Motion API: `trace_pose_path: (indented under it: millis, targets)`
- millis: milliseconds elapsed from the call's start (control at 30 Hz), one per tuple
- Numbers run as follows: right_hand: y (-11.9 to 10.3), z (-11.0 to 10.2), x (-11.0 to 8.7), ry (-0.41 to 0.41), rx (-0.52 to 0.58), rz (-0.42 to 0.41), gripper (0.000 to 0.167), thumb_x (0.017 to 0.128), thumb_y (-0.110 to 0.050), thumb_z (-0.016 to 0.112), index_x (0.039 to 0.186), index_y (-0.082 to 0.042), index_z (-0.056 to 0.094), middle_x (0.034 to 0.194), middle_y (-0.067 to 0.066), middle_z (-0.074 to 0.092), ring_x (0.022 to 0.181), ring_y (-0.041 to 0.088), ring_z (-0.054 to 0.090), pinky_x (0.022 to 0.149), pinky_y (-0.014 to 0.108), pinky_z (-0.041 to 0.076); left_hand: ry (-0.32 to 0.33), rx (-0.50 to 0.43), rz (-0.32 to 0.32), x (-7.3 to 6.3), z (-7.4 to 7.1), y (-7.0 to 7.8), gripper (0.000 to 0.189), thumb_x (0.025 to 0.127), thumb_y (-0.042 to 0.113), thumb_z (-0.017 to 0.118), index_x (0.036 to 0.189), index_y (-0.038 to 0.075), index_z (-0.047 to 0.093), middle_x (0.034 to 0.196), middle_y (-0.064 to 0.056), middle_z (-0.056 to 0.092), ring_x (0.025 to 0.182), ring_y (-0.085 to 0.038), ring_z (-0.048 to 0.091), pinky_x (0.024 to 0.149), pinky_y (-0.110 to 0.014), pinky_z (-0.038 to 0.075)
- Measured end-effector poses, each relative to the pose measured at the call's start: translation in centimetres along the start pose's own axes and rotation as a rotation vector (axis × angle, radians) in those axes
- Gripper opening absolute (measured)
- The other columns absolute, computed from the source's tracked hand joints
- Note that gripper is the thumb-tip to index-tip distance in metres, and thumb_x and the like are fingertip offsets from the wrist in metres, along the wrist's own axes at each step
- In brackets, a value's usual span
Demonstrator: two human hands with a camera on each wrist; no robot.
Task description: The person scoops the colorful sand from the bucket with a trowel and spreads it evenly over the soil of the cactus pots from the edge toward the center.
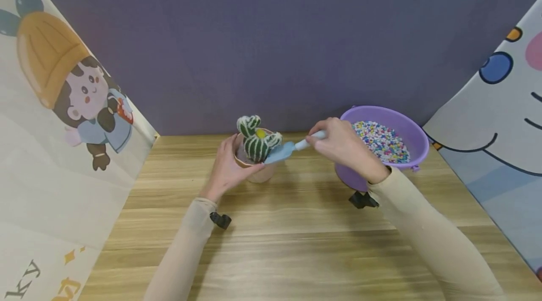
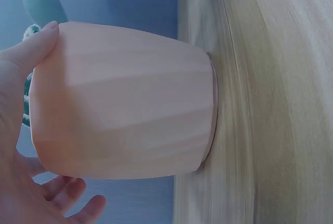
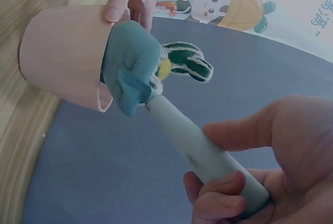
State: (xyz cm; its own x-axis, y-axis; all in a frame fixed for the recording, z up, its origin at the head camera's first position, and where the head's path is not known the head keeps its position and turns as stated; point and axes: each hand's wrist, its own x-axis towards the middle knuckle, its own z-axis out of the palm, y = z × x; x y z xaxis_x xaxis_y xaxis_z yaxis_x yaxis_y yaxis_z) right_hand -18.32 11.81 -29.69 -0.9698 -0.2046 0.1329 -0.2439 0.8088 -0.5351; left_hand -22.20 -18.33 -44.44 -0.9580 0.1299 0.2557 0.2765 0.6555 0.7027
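A pale pink flower pot stands upright on the wooden table, with a green-and-white knitted cactus in it. Around the pot's rim my left hand holds on, thumb at the near edge and fingers on the other side. My right hand grips the handle of a light blue toy trowel. The trowel's blade lies tilted over the rim, beside the cactus and close to the left thumb. Whether anything lies on the blade is hidden from view.
To the right stands a purple bucket with many small coloured beads inside. A dark blue-grey wall closes off the back, and printed panels flank the table on both sides.
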Motion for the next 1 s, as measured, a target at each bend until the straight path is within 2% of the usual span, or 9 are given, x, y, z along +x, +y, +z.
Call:
trace_pose_path:
  millis: [500, 667, 833, 1000]
  targets:
    - [1.0, -0.2, -0.1, 0.011, 0.004, 0.011, 0.025, 0.096, -0.024, 0.069, 0.107, -0.007, 0.083, 0.090, 0.011, 0.068, 0.070, 0.022, 0.053, 0.062, 0.033, 0.042, 0.013, 0.003, 0.014, -0.1, 0.1, -0.1, 0.120, 0.074, 0.058, 0.092, 0.165, 0.008, 0.031, 0.164, -0.015, 0.041, 0.151, -0.033, 0.040, 0.127, -0.056, 0.037]
    - [1.9, -0.7, -0.4, 0.017, 0.033, -0.006, 0.024, 0.097, -0.023, 0.070, 0.108, -0.006, 0.082, 0.089, 0.011, 0.071, 0.070, 0.021, 0.053, 0.063, 0.032, 0.043, 0.034, -0.010, 0.028, -0.3, -0.1, 0.1, 0.120, 0.076, 0.056, 0.091, 0.165, 0.004, 0.030, 0.165, -0.019, 0.039, 0.153, -0.036, 0.038, 0.128, -0.058, 0.035]
    - [3.3, -1.6, -1.0, 0.045, 0.050, -0.032, 0.022, 0.100, -0.023, 0.069, 0.110, -0.007, 0.081, 0.091, 0.011, 0.071, 0.072, 0.022, 0.054, 0.065, 0.032, 0.043, 0.127, -0.059, 0.070, -0.3, -0.5, 0.8, 0.111, 0.080, 0.051, 0.089, 0.163, 0.002, 0.033, 0.163, -0.022, 0.040, 0.148, -0.041, 0.043, 0.126, -0.060, 0.037]
    - [4.8, -2.5, -1.6, 0.103, 0.044, -0.069, 0.024, 0.102, -0.025, 0.069, 0.111, -0.007, 0.080, 0.104, 0.012, 0.074, 0.087, 0.025, 0.059, 0.077, 0.035, 0.045, 0.303, -0.175, 0.174, -0.1, -0.9, 1.7, 0.092, 0.084, 0.039, 0.086, 0.156, 0.000, 0.044, 0.151, -0.024, 0.050, 0.133, -0.040, 0.052, 0.110, -0.060, 0.049]
